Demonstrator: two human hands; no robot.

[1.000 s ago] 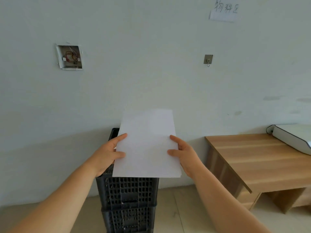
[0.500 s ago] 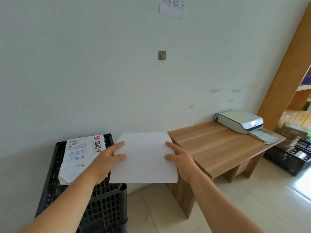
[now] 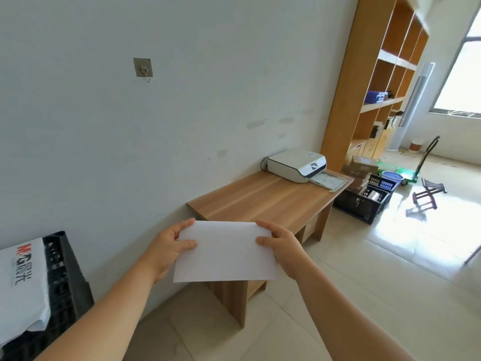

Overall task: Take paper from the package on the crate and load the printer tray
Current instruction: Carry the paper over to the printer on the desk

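A white stack of paper [image 3: 225, 252] is held level in front of me, over the near end of the wooden desk [image 3: 263, 198]. My left hand [image 3: 166, 250] grips its left edge and my right hand [image 3: 282, 247] grips its right edge. The white paper package [image 3: 22, 282] lies on the black crate [image 3: 65, 280] at the lower left. A white printer [image 3: 296, 165] sits at the desk's far end, with its tray [image 3: 329, 181] pulled out toward the right.
A tall wooden shelf unit [image 3: 374, 82] stands beyond the desk. On the floor past it are a black crate with small items [image 3: 364, 201], a green hand cart [image 3: 400, 173] and a dark folding frame [image 3: 426, 195]. A metal hook [image 3: 142, 67] hangs on the wall.
My view has swung right, away from the crate and toward the desk and printer. Both hands have carried the paper to the right, and the sheets now lie flatter.
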